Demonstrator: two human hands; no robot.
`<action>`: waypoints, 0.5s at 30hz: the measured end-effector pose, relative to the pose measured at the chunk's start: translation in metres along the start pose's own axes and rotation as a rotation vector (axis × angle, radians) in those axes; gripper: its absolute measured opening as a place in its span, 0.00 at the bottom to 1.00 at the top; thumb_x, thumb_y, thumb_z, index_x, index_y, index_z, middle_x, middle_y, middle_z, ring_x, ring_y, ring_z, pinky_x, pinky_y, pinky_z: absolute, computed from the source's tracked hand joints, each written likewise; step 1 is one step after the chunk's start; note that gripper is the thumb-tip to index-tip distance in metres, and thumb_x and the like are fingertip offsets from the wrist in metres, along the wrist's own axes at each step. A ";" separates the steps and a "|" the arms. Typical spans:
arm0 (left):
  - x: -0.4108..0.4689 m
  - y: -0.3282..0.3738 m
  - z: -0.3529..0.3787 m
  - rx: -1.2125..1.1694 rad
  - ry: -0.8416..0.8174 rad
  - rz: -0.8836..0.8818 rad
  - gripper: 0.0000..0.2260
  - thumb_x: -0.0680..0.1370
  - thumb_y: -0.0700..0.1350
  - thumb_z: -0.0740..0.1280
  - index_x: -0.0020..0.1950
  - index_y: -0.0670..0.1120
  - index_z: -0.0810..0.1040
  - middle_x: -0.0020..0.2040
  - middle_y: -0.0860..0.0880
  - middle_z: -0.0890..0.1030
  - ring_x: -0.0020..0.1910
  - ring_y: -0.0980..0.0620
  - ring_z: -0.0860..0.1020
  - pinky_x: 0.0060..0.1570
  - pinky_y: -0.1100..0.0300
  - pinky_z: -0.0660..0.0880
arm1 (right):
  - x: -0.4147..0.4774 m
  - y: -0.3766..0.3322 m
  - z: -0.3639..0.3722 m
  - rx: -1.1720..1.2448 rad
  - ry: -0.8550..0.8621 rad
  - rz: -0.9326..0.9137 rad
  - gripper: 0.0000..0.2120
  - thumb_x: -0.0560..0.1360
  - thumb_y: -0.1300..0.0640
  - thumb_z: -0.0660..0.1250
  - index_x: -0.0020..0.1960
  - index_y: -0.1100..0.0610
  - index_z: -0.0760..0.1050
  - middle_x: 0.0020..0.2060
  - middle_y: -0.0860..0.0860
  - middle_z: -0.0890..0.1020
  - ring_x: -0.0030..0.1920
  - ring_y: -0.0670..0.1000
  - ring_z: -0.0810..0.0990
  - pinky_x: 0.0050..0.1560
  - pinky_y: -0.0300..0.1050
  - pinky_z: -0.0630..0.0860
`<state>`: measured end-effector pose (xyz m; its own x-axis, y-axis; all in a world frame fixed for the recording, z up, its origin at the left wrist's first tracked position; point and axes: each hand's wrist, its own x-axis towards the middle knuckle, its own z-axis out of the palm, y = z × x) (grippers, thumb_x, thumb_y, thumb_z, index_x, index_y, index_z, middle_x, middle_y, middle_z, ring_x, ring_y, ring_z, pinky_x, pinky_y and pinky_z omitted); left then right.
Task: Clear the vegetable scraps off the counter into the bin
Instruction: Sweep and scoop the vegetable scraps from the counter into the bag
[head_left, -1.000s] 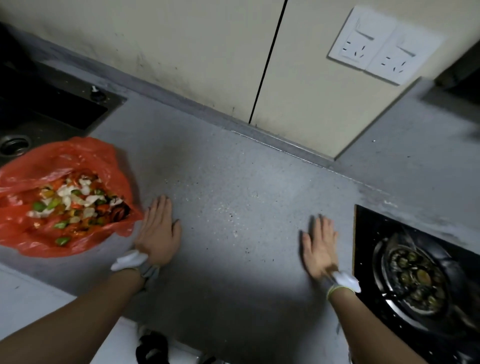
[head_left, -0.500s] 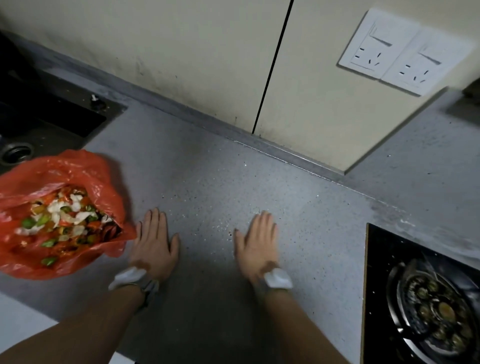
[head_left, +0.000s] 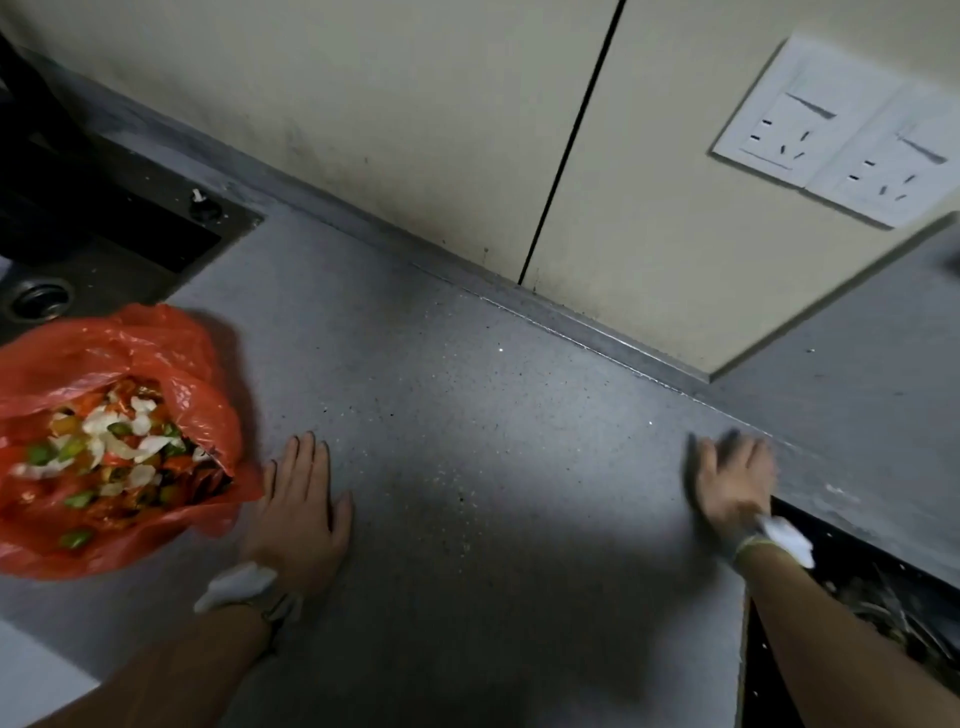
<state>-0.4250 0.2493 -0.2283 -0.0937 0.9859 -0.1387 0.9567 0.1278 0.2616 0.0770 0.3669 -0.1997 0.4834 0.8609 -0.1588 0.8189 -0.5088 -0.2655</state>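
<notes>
Beside the flat left hand (head_left: 298, 514), the bag (head_left: 171, 353) gapes rightward; right hand (head_left: 735, 483) seemingly flat.

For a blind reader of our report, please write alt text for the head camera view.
A person's left hand and right hand rest palm-down on a grey speckled counter. An open red plastic bag of vegetable scraps lies beside the left hand.

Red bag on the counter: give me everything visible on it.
The red plastic bag is thin, glossy and crumpled, lying slumped on the grey counter at the left of the view, just in front of the sink. Its mouth gapes open upward, showing chopped vegetable scraps in white, green and orange. The left hand lies flat beside its right edge; whether they touch is unclear.
</notes>
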 end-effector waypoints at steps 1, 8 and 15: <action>0.000 0.001 0.001 0.005 -0.003 -0.002 0.33 0.80 0.60 0.42 0.80 0.43 0.42 0.80 0.45 0.40 0.79 0.49 0.38 0.78 0.48 0.42 | 0.010 0.004 0.004 -0.067 -0.024 0.034 0.44 0.75 0.28 0.44 0.70 0.65 0.63 0.69 0.66 0.65 0.71 0.65 0.63 0.74 0.61 0.57; 0.000 -0.001 0.005 0.027 0.022 -0.009 0.33 0.81 0.59 0.46 0.80 0.41 0.47 0.80 0.43 0.46 0.80 0.47 0.42 0.78 0.45 0.49 | -0.013 -0.089 0.049 -0.207 -0.094 -0.285 0.41 0.80 0.33 0.39 0.80 0.63 0.44 0.80 0.62 0.46 0.80 0.62 0.43 0.79 0.59 0.42; 0.000 0.000 0.006 0.030 0.025 -0.019 0.34 0.80 0.61 0.42 0.80 0.42 0.47 0.81 0.44 0.46 0.80 0.49 0.41 0.78 0.47 0.47 | -0.105 -0.172 0.077 -0.201 -0.276 -0.707 0.40 0.79 0.30 0.38 0.80 0.56 0.35 0.78 0.55 0.34 0.78 0.56 0.33 0.79 0.54 0.38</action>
<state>-0.4235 0.2485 -0.2339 -0.1189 0.9857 -0.1197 0.9623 0.1441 0.2307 -0.1381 0.3642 -0.2107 -0.2460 0.9353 -0.2544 0.9567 0.1921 -0.2186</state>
